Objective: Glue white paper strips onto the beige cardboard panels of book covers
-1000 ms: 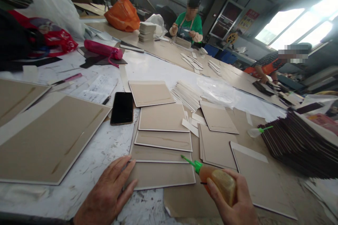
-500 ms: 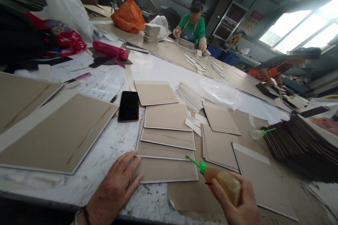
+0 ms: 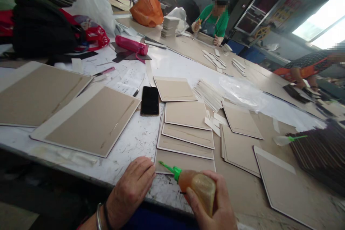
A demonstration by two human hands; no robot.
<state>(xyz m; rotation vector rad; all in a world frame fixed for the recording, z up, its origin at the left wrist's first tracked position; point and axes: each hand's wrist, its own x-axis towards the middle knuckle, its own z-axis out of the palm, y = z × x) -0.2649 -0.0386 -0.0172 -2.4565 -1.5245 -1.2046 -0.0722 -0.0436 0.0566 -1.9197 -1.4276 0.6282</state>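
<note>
My right hand (image 3: 212, 201) is wrapped round a squeeze glue bottle (image 3: 198, 185) with amber liquid inside. Its green nozzle points left, with the tip over the left part of the nearest beige board (image 3: 188, 163). At that board's lower left corner lies my left hand (image 3: 133, 185), fingers close together and extended, its thumb hidden. Behind the nearest board, several beige boards with pale edges, such as the upper board (image 3: 185, 114), overlap in a column. A brownish streak of glue runs along another overlapped board (image 3: 185, 137).
Two larger boards (image 3: 88, 122) lie left. A black phone (image 3: 150, 101) sits beside the column. Paler strips (image 3: 208, 95), loose boards (image 3: 239, 151), a second bottle (image 3: 283, 140) and a dark stack (image 3: 323, 151) are right. A co-worker in green (image 3: 222, 21) works across the table.
The bottle's nozzle has moved from the right end of the nearest board to its left part. My left fingers have drawn together at the corner. The view has shifted.
</note>
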